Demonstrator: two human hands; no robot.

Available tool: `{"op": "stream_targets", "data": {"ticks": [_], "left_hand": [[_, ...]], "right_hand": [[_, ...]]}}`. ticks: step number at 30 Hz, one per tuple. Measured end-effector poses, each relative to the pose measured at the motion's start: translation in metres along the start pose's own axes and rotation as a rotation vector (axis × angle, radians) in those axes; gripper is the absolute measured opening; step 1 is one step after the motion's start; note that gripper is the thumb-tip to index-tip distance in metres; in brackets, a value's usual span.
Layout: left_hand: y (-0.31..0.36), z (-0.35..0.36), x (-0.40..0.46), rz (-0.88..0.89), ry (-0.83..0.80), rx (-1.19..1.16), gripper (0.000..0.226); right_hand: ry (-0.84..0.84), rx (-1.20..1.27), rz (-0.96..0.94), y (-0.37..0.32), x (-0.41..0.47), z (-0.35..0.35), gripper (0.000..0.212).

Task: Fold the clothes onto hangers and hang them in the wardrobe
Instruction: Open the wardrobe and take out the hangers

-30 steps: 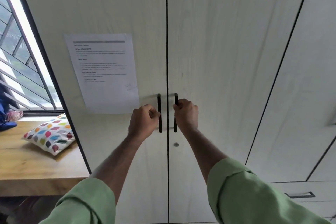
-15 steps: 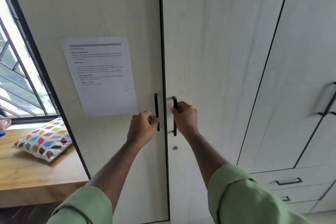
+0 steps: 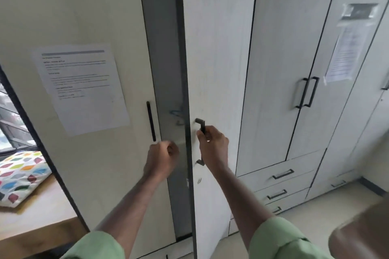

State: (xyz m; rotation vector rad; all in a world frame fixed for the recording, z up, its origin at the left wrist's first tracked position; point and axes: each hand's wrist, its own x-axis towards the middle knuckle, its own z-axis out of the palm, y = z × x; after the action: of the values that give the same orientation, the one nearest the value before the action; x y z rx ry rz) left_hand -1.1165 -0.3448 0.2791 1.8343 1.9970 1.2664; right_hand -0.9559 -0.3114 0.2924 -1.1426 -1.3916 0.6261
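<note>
- While the right-hand door (image 3: 212, 69) of the pale wardrobe (image 3: 84, 6) stands swung partway out, a tall dark gap shows between it and the left-hand door (image 3: 117, 164).
- The right hand (image 3: 212, 145) has its fingers curled round the black bar handle (image 3: 201, 125) of that open door, gripping it near the top end; the handle's lower end shows below the wrist.
- The left hand (image 3: 162, 159) is balled into a loose fist in front of the gap, just below the left door's black handle (image 3: 151, 121) and not touching it; it holds nothing that I can see.
- Inside the gap, at about handle height, something blue and thin (image 3: 175, 112) shows, too blurred to name.
- A printed sheet of paper (image 3: 82, 88) is stuck on the left door.
- Both forearms are bare, with green sleeves (image 3: 280, 239) pushed up near the bottom edge.
- Off to the left, a cushion with coloured leaf shapes (image 3: 21, 176) lies on a wooden ledge (image 3: 35, 227) beside a window.
- To the right stand more pale wardrobe doors with paired black handles (image 3: 307, 92), another sheet of paper (image 3: 345, 59) on one, and drawers (image 3: 282, 183) below.
</note>
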Motion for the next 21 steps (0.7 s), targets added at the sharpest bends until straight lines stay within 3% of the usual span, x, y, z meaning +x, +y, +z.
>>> {"op": "stream_targets", "data": {"ticks": [2,5,7,9,12,14,17,21], "left_hand": [[0.011,0.009,-0.008,0.033,-0.023,-0.021,0.025],[0.033,0.025,-0.017,0.097,-0.028,-0.068,0.032],[0.049,0.037,-0.022,0.154,-0.028,-0.090,0.038],[0.060,0.049,-0.024,0.162,-0.043,-0.076,0.034],[0.074,0.066,-0.019,0.173,-0.033,-0.025,0.018],[0.087,0.082,-0.011,0.173,-0.028,0.040,0.016],[0.114,0.109,0.001,0.132,-0.060,0.082,0.021],[0.164,0.149,0.004,0.155,-0.094,0.016,0.026]], "right_hand": [[0.016,-0.050,-0.035,-0.003,-0.012,-0.021,0.016],[0.022,-0.207,-0.044,0.002,-0.023,-0.050,0.042],[0.086,-0.276,-0.058,0.012,-0.026,-0.071,0.049],[0.154,-0.341,-0.158,0.023,-0.028,-0.092,0.061],[0.236,-0.621,-0.363,0.040,-0.026,-0.125,0.102],[0.265,-0.777,-0.514,0.043,-0.019,-0.151,0.111],[0.251,-0.935,-0.739,0.050,0.000,-0.192,0.107],[0.285,-1.150,-0.948,0.059,0.029,-0.237,0.069]]}}
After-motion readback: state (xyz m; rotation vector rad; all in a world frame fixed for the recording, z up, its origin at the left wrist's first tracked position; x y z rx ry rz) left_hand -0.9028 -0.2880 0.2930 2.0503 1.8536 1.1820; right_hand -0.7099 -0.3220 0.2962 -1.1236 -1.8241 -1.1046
